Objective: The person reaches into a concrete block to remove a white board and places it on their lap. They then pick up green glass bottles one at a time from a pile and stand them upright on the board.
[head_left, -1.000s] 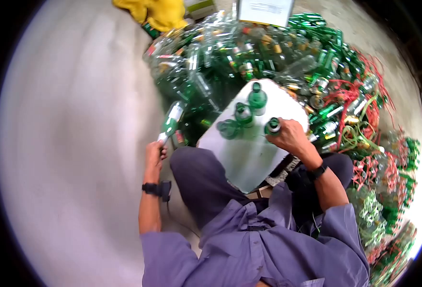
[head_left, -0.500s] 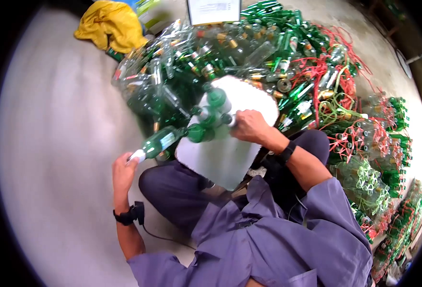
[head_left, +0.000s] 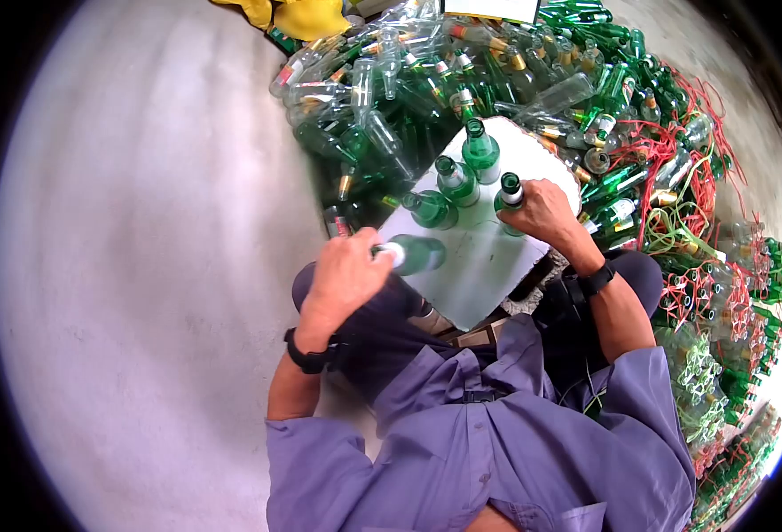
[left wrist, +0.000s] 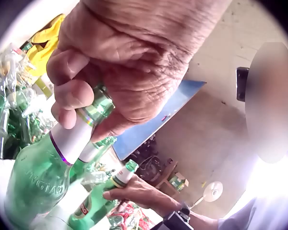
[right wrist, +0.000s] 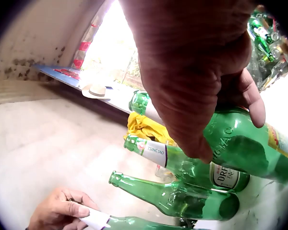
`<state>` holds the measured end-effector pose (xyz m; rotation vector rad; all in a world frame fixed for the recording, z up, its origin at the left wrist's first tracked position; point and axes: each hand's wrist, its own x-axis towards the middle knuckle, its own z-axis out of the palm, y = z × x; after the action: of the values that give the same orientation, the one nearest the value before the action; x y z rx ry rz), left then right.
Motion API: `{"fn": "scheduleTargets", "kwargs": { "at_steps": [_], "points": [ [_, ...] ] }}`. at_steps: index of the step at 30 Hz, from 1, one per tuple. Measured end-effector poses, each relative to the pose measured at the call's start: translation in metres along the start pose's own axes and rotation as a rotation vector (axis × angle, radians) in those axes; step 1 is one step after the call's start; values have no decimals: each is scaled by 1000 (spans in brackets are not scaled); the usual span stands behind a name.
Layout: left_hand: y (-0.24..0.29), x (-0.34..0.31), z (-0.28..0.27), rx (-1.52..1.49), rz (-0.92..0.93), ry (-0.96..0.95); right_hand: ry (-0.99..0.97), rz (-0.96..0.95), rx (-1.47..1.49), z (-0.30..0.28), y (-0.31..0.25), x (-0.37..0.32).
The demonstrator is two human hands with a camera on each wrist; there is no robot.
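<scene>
My left hand (head_left: 348, 273) grips a green glass bottle (head_left: 423, 254) by its white-wrapped neck. The bottle leans, blurred, over the left edge of a white board (head_left: 471, 297); raised lettering shows on its shoulder in the left wrist view. On the board's right side, my right hand (head_left: 546, 211) holds another green bottle (right wrist: 237, 136) around its body, below the neck. Three more green bottles stand in a slanting row on the board: a far one (head_left: 481, 155), a middle one (head_left: 458, 184) and a near one (head_left: 432, 211).
A large heap of loose green and clear bottles (head_left: 391, 97) lies beyond the board. Red string (head_left: 652, 191) and green string (head_left: 675, 235) tangle at its right. String-tied bundles of bottles (head_left: 697, 332) stand along the right. Yellow cloth (head_left: 311, 16) lies at the back left.
The left hand has brought its bottle in from the left to the board's near left edge. The right hand keeps holding its bottle on the board's right side.
</scene>
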<state>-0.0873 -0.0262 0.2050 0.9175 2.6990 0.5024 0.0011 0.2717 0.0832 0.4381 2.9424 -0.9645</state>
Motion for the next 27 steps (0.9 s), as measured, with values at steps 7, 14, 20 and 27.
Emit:
{"fn": "scheduleTargets", "kwargs": {
  "at_steps": [7, 14, 20, 27],
  "points": [
    [51, 24, 48, -45, 146, 24, 108, 22, -10, -14, 0, 4],
    [90, 58, 73, -76, 187, 45, 101, 60, 80, -29, 5, 12],
    [98, 81, 94, -52, 176, 43, 91, 28, 85, -28, 17, 18],
    [106, 90, 104, -87, 125, 144, 88, -46, 221, -19, 21, 28]
  ]
}}
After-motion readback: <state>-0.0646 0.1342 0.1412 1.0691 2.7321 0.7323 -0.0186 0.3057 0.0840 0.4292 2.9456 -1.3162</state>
